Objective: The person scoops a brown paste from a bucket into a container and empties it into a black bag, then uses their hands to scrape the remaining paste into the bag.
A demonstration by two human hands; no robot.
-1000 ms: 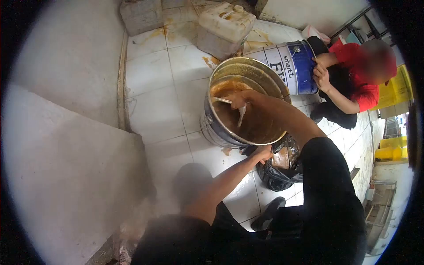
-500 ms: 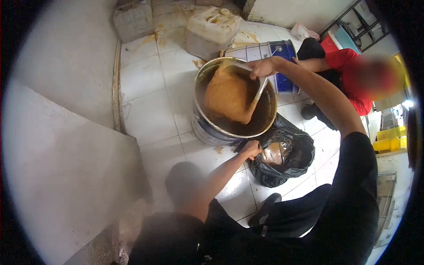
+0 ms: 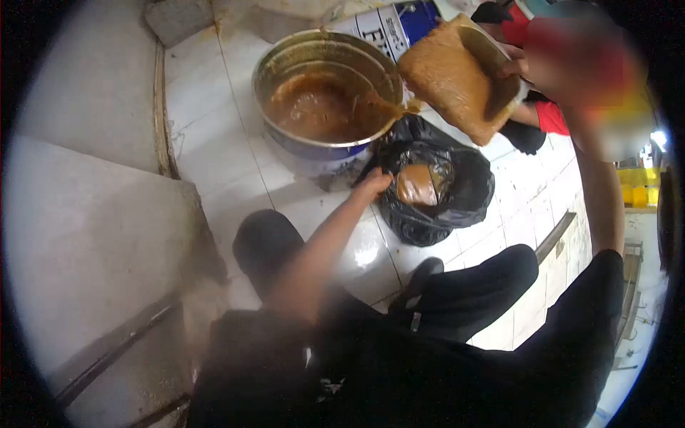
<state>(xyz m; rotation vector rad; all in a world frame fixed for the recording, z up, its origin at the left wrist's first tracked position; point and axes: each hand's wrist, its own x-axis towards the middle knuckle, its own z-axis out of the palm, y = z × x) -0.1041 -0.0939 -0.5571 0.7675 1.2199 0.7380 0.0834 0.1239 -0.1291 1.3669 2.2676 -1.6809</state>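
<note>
Paste-coated scoop [image 3: 446, 75] is what we have in the air, tilted, just to the right of the open metal pail [image 3: 258, 89] and beyond the black plastic bag [image 3: 471, 189]. Our right hand [image 3: 514, 65] seems to be clasping it at its hollow side, though our wrist is lost in a blurred patch and we cannot make out how the fingers and thumb close. Our left hand [image 3: 374, 184] is clenched on the near edge of the bag, which stands on the tiled floor [image 3: 207, 128] with its mouth spread; a tan mass [image 3: 417, 184] shows within.

We would judge the scoop heavy for one hand, since thick brown paste [image 3: 314, 107] covers its broad face, and slick wherever that coating reaches. Its body looks fairly stiff, and nothing about it seems fragile; the paste itself looks soft and clingy, with a smear hanging over the pail's rim. The best hold, we think, is on the cleaner, hollow side, well in, to keep the weight from twisting the wrist.

Past the pail lies a blue-and-white drum [image 3: 385, 32], and a co-worker's red sleeve [image 3: 553, 118] shows just beside the scoop.
</note>
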